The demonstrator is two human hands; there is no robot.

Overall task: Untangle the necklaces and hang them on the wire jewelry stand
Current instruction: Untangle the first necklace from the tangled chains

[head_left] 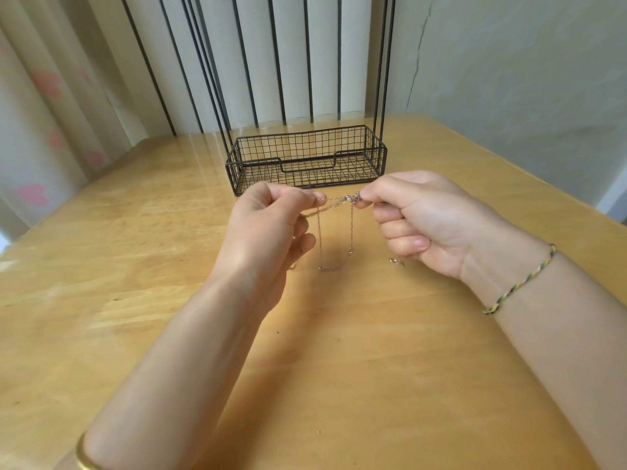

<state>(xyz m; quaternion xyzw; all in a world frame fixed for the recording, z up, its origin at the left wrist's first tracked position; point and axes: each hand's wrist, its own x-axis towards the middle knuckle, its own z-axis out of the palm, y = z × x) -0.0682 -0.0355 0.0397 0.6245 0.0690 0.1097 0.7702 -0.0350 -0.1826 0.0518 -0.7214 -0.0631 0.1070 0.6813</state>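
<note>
Thin tangled necklaces (pixel 339 201) stretch between my two hands above the wooden table (pixel 339 351). My left hand (pixel 271 228) pinches the chain at its left end. My right hand (pixel 417 218) pinches a small knot of chain at the right end. Two strands (pixel 351 228) hang down from the stretched part to a loop lying on the table. A small clasp end (pixel 395 261) lies on the table under my right hand. The black wire jewelry stand (pixel 305 157) stands just behind my hands, its basket base at table level and its uprights running out of the top of the view.
A striped curtain (pixel 288 56) hangs behind the table, and a pale wall (pixel 509 79) is at the right. The table's right edge (pixel 549 184) runs diagonally close to my right hand. I wear a braided bracelet on my right wrist and a gold bangle on my left forearm.
</note>
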